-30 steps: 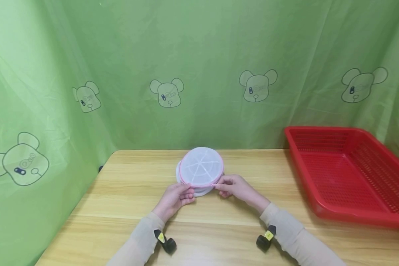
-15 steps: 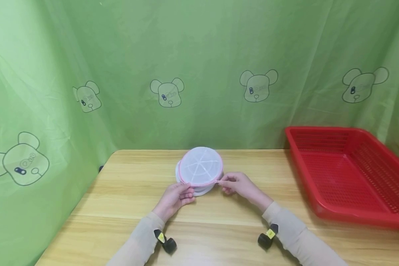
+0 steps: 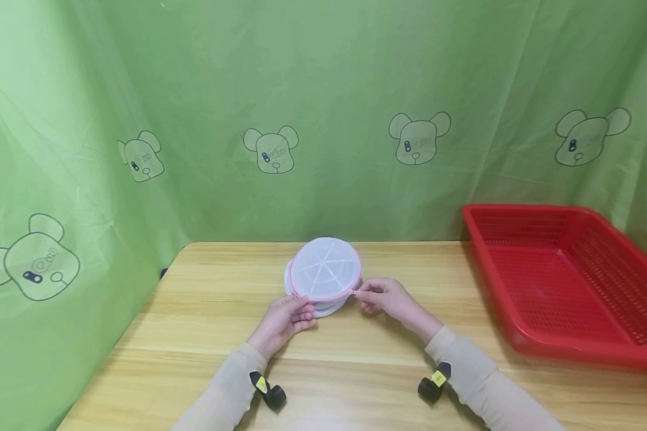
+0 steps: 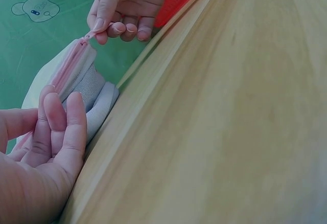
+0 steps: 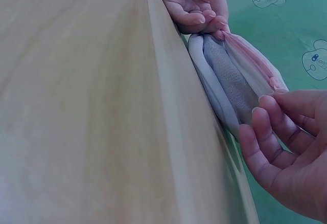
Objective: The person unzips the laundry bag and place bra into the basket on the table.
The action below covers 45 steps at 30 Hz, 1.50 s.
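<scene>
A round white mesh laundry bag (image 3: 326, 269) with a pink zipper round its top edge stands on the table in the head view. My left hand (image 3: 284, 322) pinches the near left part of that pink edge between thumb and fingers. At the bag's right side, my right hand (image 3: 389, 301) holds the small zipper pull (image 4: 88, 36) between thumb and forefinger. Grey mesh sides (image 5: 230, 73) sag in folds below the zipper in the right wrist view. The top panel looks zipped against the body along the near edge. The inside of the bag is hidden.
A large red plastic basket (image 3: 582, 352) stands at the right of the wooden table (image 3: 194, 335). Green curtain (image 3: 334, 66) with bear-head prints hangs behind the table and along both sides. Each sleeved wrist carries a small black camera (image 3: 430, 389).
My right hand has slid a short way right and back along the bag's edge with the zipper pull, then nearly stopped. The left hand keeps its place.
</scene>
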{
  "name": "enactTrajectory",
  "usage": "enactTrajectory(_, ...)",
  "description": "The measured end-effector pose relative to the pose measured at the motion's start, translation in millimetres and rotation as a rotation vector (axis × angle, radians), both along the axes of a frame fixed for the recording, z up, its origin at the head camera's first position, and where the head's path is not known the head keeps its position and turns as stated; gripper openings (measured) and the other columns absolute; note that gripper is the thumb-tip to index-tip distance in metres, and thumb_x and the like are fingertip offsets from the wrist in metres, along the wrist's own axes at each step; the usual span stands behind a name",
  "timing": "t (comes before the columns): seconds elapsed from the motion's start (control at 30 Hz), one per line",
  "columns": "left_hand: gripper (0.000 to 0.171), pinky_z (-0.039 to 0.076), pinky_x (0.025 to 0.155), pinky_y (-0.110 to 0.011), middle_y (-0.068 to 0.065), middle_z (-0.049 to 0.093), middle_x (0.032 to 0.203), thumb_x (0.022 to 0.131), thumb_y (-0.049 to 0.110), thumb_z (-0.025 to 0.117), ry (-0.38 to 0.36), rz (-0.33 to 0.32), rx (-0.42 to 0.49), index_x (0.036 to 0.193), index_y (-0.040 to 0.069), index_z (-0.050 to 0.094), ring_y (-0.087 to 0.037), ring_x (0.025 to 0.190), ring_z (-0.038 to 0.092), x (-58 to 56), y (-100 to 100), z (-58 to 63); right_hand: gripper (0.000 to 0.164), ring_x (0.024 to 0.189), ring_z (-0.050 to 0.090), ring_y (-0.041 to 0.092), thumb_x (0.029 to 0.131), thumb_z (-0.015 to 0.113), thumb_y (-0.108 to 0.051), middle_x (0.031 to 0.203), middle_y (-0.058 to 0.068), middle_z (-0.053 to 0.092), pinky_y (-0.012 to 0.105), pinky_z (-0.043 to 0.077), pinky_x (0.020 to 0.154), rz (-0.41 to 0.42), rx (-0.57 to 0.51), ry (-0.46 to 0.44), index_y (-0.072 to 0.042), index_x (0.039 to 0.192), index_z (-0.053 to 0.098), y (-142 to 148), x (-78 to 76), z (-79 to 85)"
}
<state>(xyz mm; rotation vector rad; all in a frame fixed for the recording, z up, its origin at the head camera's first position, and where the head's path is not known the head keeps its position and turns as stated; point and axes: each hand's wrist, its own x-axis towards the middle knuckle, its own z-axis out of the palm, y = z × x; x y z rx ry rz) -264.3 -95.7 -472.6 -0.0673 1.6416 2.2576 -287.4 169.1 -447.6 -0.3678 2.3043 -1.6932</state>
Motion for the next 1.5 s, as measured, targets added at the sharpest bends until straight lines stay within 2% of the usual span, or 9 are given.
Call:
enactTrajectory(0.3,0.008,0.062,0.08,-0.029,-0.001,0.067,0.081,0.097,0.013,0.055,-0.005,0.008,0.009,0.097,0.005,0.057,-0.011,0.075,0.063,0.8,0.5,0.5,0.027,0.073,0.062,0.015,0.093,0.063,-0.016,0.086,0.019,0.068,0.032,0.061,0.069,-0.058,0.013,0.023,0.01,0.103,0.062,0.8,0.1,2.0)
enactTrajectory(0.53,0.008,0.062,0.079,-0.029,-0.001,0.066,0.08,0.097,0.013,0.055,-0.006,0.01,0.01,0.097,0.005,0.057,-0.011,0.074,0.063,0.2,0.9,0.5,0.026,0.068,0.061,0.015,0.094,0.062,-0.014,0.078,0.01,0.067,0.028,0.058,0.061,-0.118,0.005,0.049,0.01,0.102,0.062,-0.7,0.6,4.6)
enactTrajectory(0.67,0.009,0.062,0.079,-0.028,-0.001,0.066,0.08,0.098,0.013,0.055,-0.01,0.008,0.014,0.097,0.005,0.057,-0.011,0.073,0.062,-0.6,0.8,0.6,0.025,0.069,0.062,0.016,0.093,0.062,-0.013,0.079,0.012,0.067,0.029,0.059,0.063,-0.12,-0.005,0.048,0.009,0.102,0.062,-1.6,1.8,5.9)
enactTrajectory(0.97,0.012,0.063,0.08,-0.03,0.0,0.067,0.079,0.098,0.015,0.054,-0.013,0.009,0.022,0.099,0.004,0.058,-0.011,0.073,0.063,-0.4,-0.4,0.3,0.027,0.071,0.061,0.012,0.093,0.063,-0.013,0.08,0.011,0.066,0.028,0.061,0.068,-0.045,-0.041,0.033,0.012,0.105,0.06,-2.2,2.4,3.9)
enactTrajectory(1.13,0.013,0.063,0.082,-0.032,-0.001,0.069,0.08,0.099,0.017,0.053,-0.001,-0.01,0.017,0.101,0.004,0.055,-0.012,0.075,0.065,-0.6,-0.7,-0.4,0.027,0.074,0.062,0.015,0.093,0.063,-0.012,0.086,0.018,0.067,0.03,0.062,0.071,-0.019,-0.042,0.012,0.011,0.105,0.06,-2.5,3.4,2.4)
enactTrajectory(1.5,0.016,0.063,0.082,-0.032,-0.001,0.07,0.081,0.098,0.02,0.055,0.01,-0.044,0.004,0.101,0.004,0.057,-0.013,0.076,0.067,-0.5,-1.0,0.1,0.029,0.074,0.062,0.014,0.093,0.064,-0.013,0.089,0.023,0.066,0.033,0.063,0.073,0.065,-0.014,0.01,0.013,0.104,0.06,-6.8,5.1,0.4)
